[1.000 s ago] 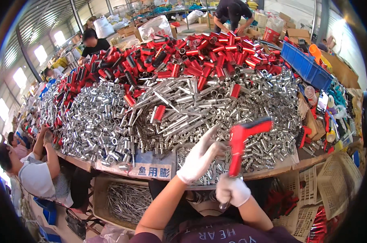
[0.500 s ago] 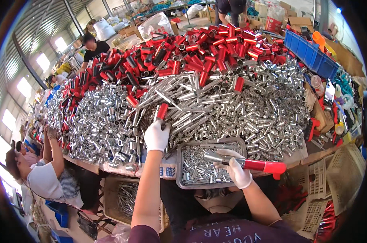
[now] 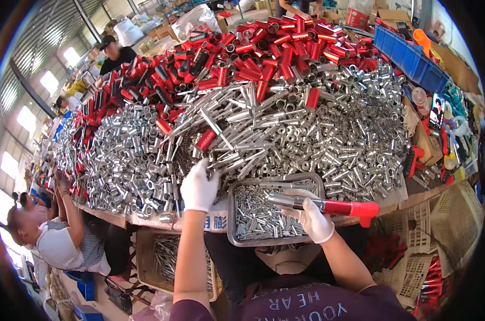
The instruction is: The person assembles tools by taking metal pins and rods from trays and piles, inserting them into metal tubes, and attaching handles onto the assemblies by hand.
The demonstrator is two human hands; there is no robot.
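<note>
My right hand [image 3: 313,220], in a white glove, is closed around a red-and-silver tubular tool [image 3: 341,207]. It lies level over the near edge of the table, silver end to the left and red angled end to the right. Beneath its silver end is a grey tray [image 3: 233,216] of small metal pins and sleeves. My left hand [image 3: 199,188], also gloved, is at the front of the heap with fingers apart and nothing seen in them. Just beyond its fingertips, a short red tube [image 3: 205,139] rests on long silver rods [image 3: 240,125].
Silver collars [image 3: 127,152] are heaped at left, small metal parts [image 3: 355,144] at right, red tubes [image 3: 290,53] at the back. A blue bin [image 3: 408,59] stands back right. One person [image 3: 66,241] sits at left; others are farther off. Plastic crates [image 3: 459,222] stand low right.
My left hand has let go of the short red tube, which now lies on the rods, and has drawn slightly back toward me. My right hand still holds the tool.
</note>
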